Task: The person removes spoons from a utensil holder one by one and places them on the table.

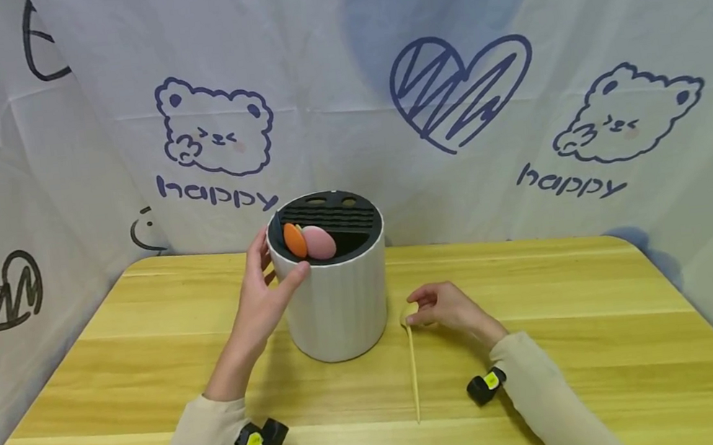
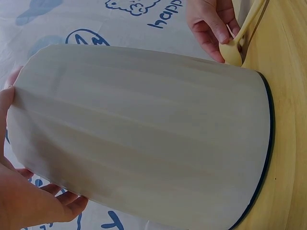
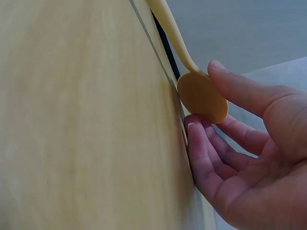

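A white ribbed utensil holder (image 1: 338,311) with a dark slotted top stands upright on the table. My left hand (image 1: 261,294) grips its upper left side, thumb at the front rim and fingers round the far side. Out of its top show an orange spoon head (image 1: 295,240) and a pink one (image 1: 319,242); their handles are hidden inside. Right of the holder, my right hand (image 1: 447,309) pinches a yellow spoon (image 1: 414,369) by its round bowl, the long thin handle pointing towards me. The right wrist view shows thumb and fingers at the edge of that bowl (image 3: 202,97).
The wooden table (image 1: 570,330) runs back to a white curtain (image 1: 335,145) printed with bears and hearts. A dark base ring (image 2: 271,124) edges the holder's foot. Black wrist cameras sit on both sleeves.
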A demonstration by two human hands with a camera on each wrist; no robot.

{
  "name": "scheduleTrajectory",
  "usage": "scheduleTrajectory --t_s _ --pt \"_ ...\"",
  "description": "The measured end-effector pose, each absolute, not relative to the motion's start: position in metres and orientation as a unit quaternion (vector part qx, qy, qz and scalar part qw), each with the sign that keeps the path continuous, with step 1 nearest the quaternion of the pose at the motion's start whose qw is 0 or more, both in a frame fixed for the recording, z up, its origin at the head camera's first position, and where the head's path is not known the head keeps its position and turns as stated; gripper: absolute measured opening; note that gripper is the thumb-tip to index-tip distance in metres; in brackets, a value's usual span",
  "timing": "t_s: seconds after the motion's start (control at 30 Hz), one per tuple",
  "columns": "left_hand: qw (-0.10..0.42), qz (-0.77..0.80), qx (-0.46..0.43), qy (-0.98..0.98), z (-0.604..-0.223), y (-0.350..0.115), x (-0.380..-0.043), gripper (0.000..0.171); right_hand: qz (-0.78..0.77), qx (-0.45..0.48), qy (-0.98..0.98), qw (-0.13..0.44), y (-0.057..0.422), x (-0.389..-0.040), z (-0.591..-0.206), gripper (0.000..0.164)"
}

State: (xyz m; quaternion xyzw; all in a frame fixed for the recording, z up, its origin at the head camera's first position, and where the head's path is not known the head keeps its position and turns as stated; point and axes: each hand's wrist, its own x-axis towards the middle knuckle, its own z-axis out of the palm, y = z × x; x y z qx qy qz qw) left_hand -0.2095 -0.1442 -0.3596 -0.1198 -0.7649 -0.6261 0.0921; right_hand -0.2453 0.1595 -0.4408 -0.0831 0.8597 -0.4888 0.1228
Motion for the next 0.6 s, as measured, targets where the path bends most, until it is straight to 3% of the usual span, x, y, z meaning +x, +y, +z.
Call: scheduleTrajectory --t_s 0.6 --pt "0.090 -0.625 -0.115 -0.767 -0.3590 -0.1428 -0.2082 0.079 -0.477 -0.119 0.864 0.106 0.1588 -0.2425 -0.4417 0.040"
